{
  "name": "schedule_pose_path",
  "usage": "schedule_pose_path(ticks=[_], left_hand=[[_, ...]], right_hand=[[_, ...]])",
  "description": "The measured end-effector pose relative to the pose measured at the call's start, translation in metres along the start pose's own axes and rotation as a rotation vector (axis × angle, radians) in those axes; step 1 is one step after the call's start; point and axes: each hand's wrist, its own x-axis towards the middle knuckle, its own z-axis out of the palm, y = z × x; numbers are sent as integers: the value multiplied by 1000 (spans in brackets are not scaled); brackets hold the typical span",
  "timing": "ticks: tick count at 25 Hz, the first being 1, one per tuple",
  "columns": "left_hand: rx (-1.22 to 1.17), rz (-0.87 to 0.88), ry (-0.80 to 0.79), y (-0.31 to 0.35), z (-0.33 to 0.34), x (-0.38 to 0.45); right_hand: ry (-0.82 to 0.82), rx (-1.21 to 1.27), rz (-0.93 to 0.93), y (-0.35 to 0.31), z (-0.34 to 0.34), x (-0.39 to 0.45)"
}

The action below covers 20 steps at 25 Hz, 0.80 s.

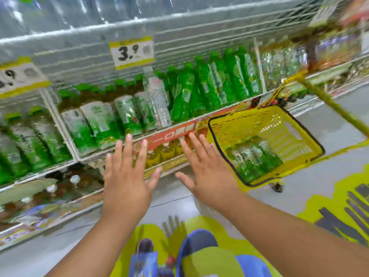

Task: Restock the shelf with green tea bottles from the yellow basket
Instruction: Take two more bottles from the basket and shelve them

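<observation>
Left hand: the left hand [127, 176] is stretched forward, palm down, fingers spread wide and empty, held in front of the shelf edge [173, 132] without a grip on anything.
Right hand: the right hand [207, 168] is likewise flat and open, fingers fanned, holding nothing; it sits just beside the near corner of the yellow basket [239, 124], and whether it touches the rim I cannot tell.
Hands together: side by side, a narrow gap between the thumbs, both bare forearms reaching in from the bottom of the view.
Yellow basket: to the right of the hands, tilted in the view, dark-rimmed, with a long yellow handle [327, 102] rising up and to the right.
Green tea bottles in basket: a few green tea bottles [255, 158] lie on their sides in the near end of the basket; the far end shows bare mesh.
Shelf stock: a row of bright green bottles [211, 86] stands on the shelf above the hands, right of a single clear bottle [157, 96]; left of that stand bottles with pale labels and green bases [99, 120].
Price tags: a yellow-edged tag reading "3.9" [132, 51] hangs above the row; a second tag [20, 76] is at far left, its print blurred.
Lower shelf: yellowish bottles [163, 152] show just under the red shelf strip, between the hands.
Image quality: heavy motion blur, so label text cannot be read.
</observation>
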Motion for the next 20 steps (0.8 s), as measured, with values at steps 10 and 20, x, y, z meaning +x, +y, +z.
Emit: schedule_pose_path(ticks=[10, 20], left_hand=[[-136, 34, -22, 175, 58, 67], [-158, 5, -140, 283, 128, 122]], right_hand=[[-100, -9, 70, 179, 38, 10], [-318, 77, 77, 304, 69, 40]])
